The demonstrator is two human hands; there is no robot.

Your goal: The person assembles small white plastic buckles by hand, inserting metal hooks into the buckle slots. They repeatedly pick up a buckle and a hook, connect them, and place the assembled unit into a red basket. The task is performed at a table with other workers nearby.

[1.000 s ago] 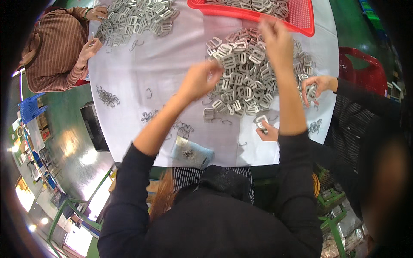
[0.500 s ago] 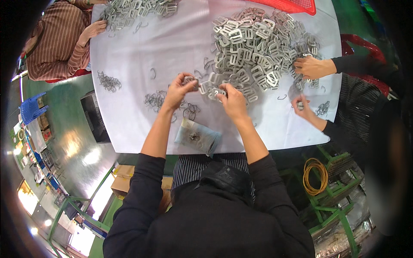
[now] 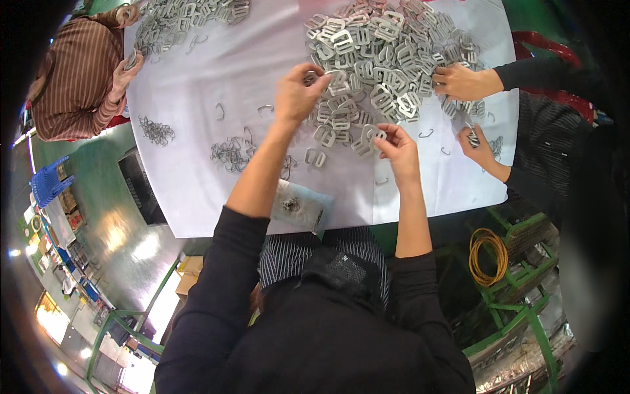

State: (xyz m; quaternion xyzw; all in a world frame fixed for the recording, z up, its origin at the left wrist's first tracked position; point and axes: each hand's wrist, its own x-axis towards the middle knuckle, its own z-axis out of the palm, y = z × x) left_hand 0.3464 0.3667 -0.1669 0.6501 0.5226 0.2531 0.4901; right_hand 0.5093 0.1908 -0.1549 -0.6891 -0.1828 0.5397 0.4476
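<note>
A large heap of grey metal slide buckles [image 3: 367, 62] covers the middle of the table. My left hand [image 3: 298, 93] reaches over the heap's left edge with fingers curled together. Something greyish shows inside its grip, but the fingers mostly hide it. Lower and to the right, my right hand [image 3: 400, 152] pinches a slide buckle [image 3: 373, 134] between thumb and fingers, at the heap's near edge. One loose buckle [image 3: 315, 157] lies apart on the white cloth between my forearms. Thin bent wire pieces [image 3: 230, 154] lie in a tangle left of my left forearm.
A pale blue packet [image 3: 303, 209] with small dark bits on it lies at the near table edge. On the right, a co-worker's hands [image 3: 467, 82] handle buckles; another person [image 3: 82, 75] sits far left beside a second heap [image 3: 190, 20]. A wire pile [image 3: 156, 131] lies left.
My hands have moved apart: the left went forward to the heap, the right moved rightward with a buckle. A loose buckle now lies between them. The view has shifted slightly.
</note>
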